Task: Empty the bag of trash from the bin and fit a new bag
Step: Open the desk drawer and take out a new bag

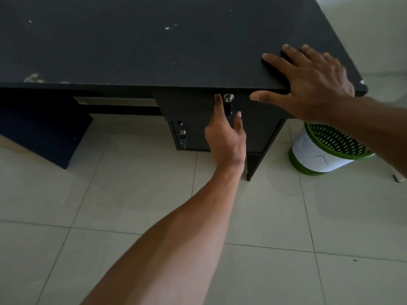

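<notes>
A green mesh bin with a white outside stands on the floor to the right of a black desk, partly hidden behind my right forearm. My right hand lies flat and open on the desk's front right corner. My left hand reaches to the top drawer front, fingers apart, its fingertips beside the drawer's silver lock and dark handle. It holds nothing. I cannot tell whether a bag is in the bin.
Below the top drawer is a lower cabinet door with a second lock and keys. The desk's left leg panel stands on the pale tiled floor. A small dark-tipped white object lies at the right edge.
</notes>
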Demonstrator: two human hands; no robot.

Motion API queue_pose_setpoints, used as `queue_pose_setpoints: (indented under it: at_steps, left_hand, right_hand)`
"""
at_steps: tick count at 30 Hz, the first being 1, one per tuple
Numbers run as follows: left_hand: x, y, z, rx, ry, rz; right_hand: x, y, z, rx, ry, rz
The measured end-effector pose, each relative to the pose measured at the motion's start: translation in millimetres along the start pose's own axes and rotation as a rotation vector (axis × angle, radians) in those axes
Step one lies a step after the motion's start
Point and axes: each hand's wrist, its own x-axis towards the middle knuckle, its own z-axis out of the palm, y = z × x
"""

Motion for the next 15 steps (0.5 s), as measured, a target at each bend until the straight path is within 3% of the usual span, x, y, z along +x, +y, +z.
queue_pose_setpoints:
  at_steps: [10,15]
  left_hand:
    - [1,21,17,-0.234,0.239,-0.273]
    - [4,25,20,-0.304,0.262,-0.321]
  right_hand:
    - [0,0,0,0.001,0.005,0.005]
    - [0,0,1,0.002,0.007,0.007]
